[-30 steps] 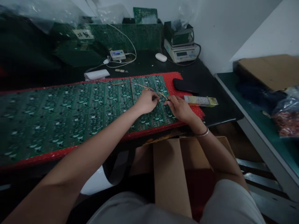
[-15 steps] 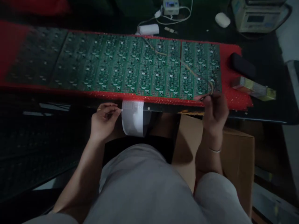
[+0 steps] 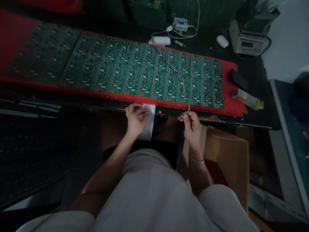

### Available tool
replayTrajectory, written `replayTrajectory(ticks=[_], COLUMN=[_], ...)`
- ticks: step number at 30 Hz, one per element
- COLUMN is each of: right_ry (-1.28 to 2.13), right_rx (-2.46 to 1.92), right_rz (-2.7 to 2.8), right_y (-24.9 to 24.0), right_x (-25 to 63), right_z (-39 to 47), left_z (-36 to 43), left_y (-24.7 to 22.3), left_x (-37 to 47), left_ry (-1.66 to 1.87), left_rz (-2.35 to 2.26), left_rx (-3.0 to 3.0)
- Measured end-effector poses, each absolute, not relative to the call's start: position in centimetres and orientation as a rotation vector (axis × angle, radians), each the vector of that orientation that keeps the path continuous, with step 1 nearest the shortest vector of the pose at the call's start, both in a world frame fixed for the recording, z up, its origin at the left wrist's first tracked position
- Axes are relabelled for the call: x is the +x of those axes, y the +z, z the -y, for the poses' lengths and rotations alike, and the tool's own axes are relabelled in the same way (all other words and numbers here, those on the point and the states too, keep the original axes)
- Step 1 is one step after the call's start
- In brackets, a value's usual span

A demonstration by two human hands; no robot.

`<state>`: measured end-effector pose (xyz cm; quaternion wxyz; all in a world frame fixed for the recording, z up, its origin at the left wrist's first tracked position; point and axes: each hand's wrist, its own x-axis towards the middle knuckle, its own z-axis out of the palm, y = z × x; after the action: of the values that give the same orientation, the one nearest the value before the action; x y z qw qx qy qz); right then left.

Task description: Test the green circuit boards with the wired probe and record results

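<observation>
At the counter's (image 3: 256,75) front edge, my right fingers (image 3: 186,121) pinch wires (image 3: 189,105) crossing circuit boards (image 3: 157,80), left fingers' (image 3: 140,111) grip on paper (image 3: 151,116) unclear.

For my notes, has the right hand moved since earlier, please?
Yes; relative to the circuit boards, the right hand moved left and beyond their near edge.

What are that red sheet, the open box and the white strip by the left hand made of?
Red sheet: probably plastic bubble wrap, glossy and speckled with glints. Box: apparently matte cardboard, brown with flat panels. White strip: likely paper, thin and smooth-looking, though film is possible.
</observation>
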<state>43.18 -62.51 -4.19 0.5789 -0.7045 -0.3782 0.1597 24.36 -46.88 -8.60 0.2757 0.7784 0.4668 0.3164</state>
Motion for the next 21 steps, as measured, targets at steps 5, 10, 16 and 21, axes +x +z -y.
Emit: replayTrajectory(ticks=[5,10,16,21], right_ry=[0.375,0.37,0.347,0.336], right_rx=[-1.654,-1.666,-1.699,-1.698], right_rz=[0.866,0.877,0.888,1.179], right_y=[-4.3,-4.0,-3.5,-1.3], right_x=[43.2,43.4,43.4,46.6], right_z=[62.5,62.5,62.9,61.4], left_z=[46.8,47.5,49.2,49.2], left_y=[-8.7,-8.6,-9.1,-9.1], left_x=[24.8,24.5,23.2,22.7], left_ry=[0.828,0.851,0.666,0.701], left_rz=[-1.317,-1.332,-1.124,-1.076], left_rx=[2.117,2.172,2.442,2.534])
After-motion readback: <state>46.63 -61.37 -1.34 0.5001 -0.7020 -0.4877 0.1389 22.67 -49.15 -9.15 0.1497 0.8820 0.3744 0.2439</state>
